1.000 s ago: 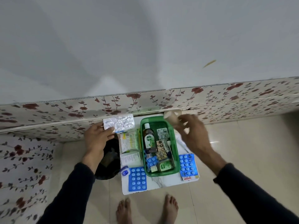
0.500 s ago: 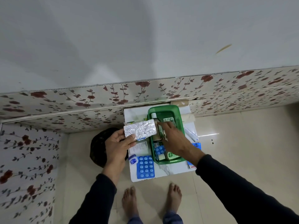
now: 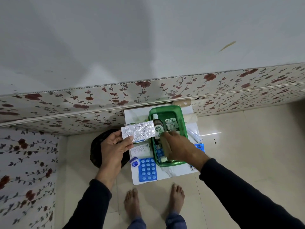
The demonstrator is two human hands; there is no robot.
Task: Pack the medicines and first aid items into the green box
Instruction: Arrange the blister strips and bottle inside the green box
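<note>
left hand (image 3: 112, 147): thumb and fingers pinched on one crinkled silver foil blister strip (image 3: 138, 131), held flat above the table's left part, just left of the box
dark round object (image 3: 97, 149): one, on the floor under the left wrist — cannot tell what it is
small blue-capped jar (image 3: 134, 162): one, at the table's left edge
blue blister sheets: one full sheet of white tablets (image 3: 148, 169) on the near-left of the table, a second (image 3: 199, 147) partly hidden behind the right wrist
white printed leaflet (image 3: 140, 149): one, flat beside the box
green translucent plastic box (image 3: 180, 116): one, mid-table — holds one brown Dettol bottle (image 3: 158, 127), one grey-green tablet strip (image 3: 171, 123), more blue packs
right hand (image 3: 179, 147): reaching into the box, fingers curled around a tan roll (image 3: 165, 146)
beige rolls: two — at the far edge (image 3: 181, 102), right of the box (image 3: 190, 117)
surface: small white marble-look table (image 3: 166, 173)
room: cream tiled floor (image 3: 247, 146), rose-patterned wall panels (image 3: 66, 100), two bare feet
</note>
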